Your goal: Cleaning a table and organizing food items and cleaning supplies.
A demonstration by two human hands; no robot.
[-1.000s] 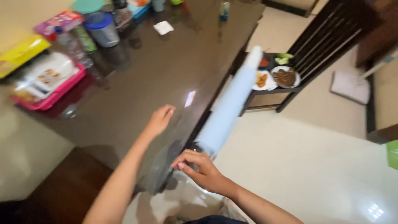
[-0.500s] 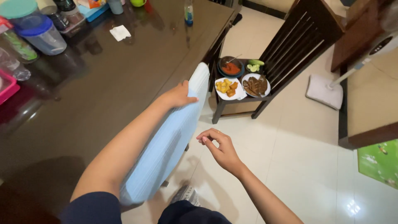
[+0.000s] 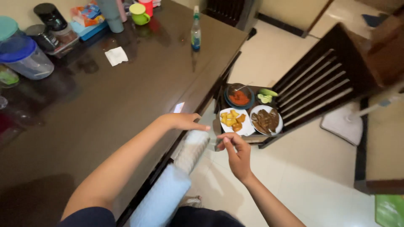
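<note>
The pale blue roll lies along the near edge of the dark worktop, its near end low against the person's body and its far end, which looks grey-white and textured, just under the left hand. To handle it well, in judgement, the far end needs a firm hold before any lift, since the roll is long and looks likely to sag or slide off the edge.

The left arm reaches forward over the worktop edge; the left hand is palm-down, fingers extended and loosely curved over the roll's end. Whether it touches the roll cannot be told. It is not closed on anything.

The right hand hangs beside the roll's end, wrist raised, fingertips pinched together with nothing visible between them.

Beyond, a dark wooden chair carries plates of food on its seat.
</note>
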